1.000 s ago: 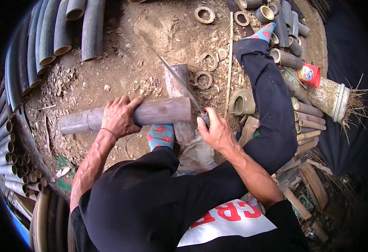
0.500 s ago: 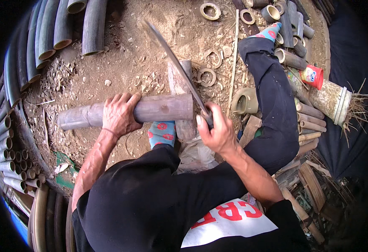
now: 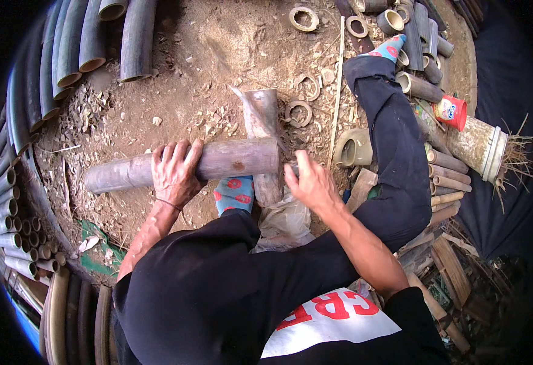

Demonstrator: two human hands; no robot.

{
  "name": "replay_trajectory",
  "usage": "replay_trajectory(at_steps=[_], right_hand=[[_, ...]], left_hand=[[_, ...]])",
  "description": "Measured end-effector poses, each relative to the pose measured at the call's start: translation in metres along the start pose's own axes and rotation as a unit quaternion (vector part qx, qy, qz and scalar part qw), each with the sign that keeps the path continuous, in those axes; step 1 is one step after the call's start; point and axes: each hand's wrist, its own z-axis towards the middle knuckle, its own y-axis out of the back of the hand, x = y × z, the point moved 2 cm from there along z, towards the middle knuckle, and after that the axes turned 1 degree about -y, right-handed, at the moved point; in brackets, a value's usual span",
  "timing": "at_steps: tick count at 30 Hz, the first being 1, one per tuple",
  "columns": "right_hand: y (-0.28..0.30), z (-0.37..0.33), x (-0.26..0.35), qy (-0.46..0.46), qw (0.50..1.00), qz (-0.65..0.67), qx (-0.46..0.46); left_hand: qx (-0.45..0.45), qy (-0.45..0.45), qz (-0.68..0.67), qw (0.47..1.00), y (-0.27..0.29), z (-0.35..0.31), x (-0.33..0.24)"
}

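Observation:
A thick bamboo culm lies across a short log on the ground before me. My left hand is wrapped over its middle, thumb on the near side. To the right of the culm's cut end, my right hand grips the handle of a machete. Its blade slants up and left over the log, just beyond the culm's right end, and looks blurred. The fingers partly hide the handle. My socked foot rests below the culm, beside the log.
Long bamboo poles stand at the upper left, with stacked thinner tubes at the left. Cut rings and wood chips litter the dirt. Short bamboo pieces, a red packet and a whitish bucket are at the right.
The machete has come down from its raised position to a lower, flatter one by the culm's right end. The culm's left end has shifted slightly nearer me; my left hand keeps its hold.

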Motion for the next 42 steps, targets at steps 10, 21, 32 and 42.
replay_trajectory(at_steps=[10, 21, 32, 42], right_hand=[[0.003, -0.001, 0.010, 0.028, 0.999, 0.029, -0.008], [-0.004, 0.005, 0.009, -0.047, 0.993, -0.072, 0.082], [0.016, -0.005, 0.018, -0.047, 0.995, 0.081, 0.036], [0.010, 0.008, 0.004, -0.097, 0.988, 0.033, 0.112]], left_hand=[[-0.028, 0.002, 0.024, 0.999, -0.001, -0.002, -0.004], [-0.066, 0.013, 0.043, 0.997, -0.007, -0.014, -0.003], [0.241, 0.032, -0.074, 0.967, 0.023, 0.027, 0.006], [0.183, 0.020, -0.088, 0.979, 0.011, 0.023, 0.005]])
